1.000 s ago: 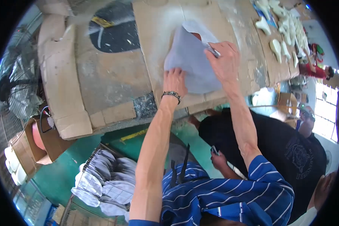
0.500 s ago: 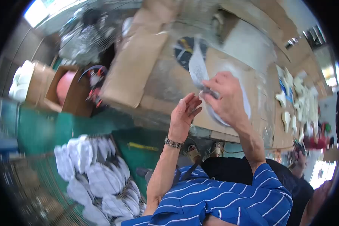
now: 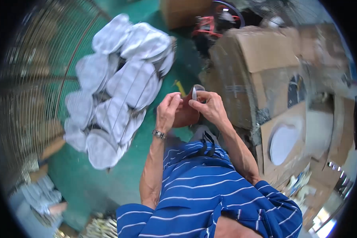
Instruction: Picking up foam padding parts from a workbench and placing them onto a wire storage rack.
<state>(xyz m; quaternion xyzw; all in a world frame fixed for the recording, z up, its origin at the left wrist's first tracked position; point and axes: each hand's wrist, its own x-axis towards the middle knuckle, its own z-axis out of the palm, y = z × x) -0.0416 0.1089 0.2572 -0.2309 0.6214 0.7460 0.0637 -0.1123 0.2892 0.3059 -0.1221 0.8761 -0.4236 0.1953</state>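
My right hand [image 3: 210, 106] pinches a thin white insole [image 3: 194, 94], seen nearly edge-on in front of me. Close beside it on the left, my left hand [image 3: 169, 112] has its fingers curled and the thumb pressed to the forefinger. Whether anything sits in that pinch is too small and blurred to make out. A reddish-brown piece with a curved dark edge [image 3: 186, 116] shows below and between the hands; its kind is unclear, and the hands partly cover it.
Stacks of white sole-shaped pieces [image 3: 131, 84] lie on a wire rack [image 3: 69, 75] at left. Right stands a cardboard-covered table [image 3: 261, 93], bearing a white oval pad [image 3: 285, 144] and a dark patterned piece [image 3: 295, 91]. Green floor [image 3: 73, 186] runs between; a box [image 3: 184, 12] stands behind.
My view has swung left, from the table toward the rack. Both hands have left the table edge and come close together, the insole still in my right hand. My left hand's fingers have curled into a pinch.
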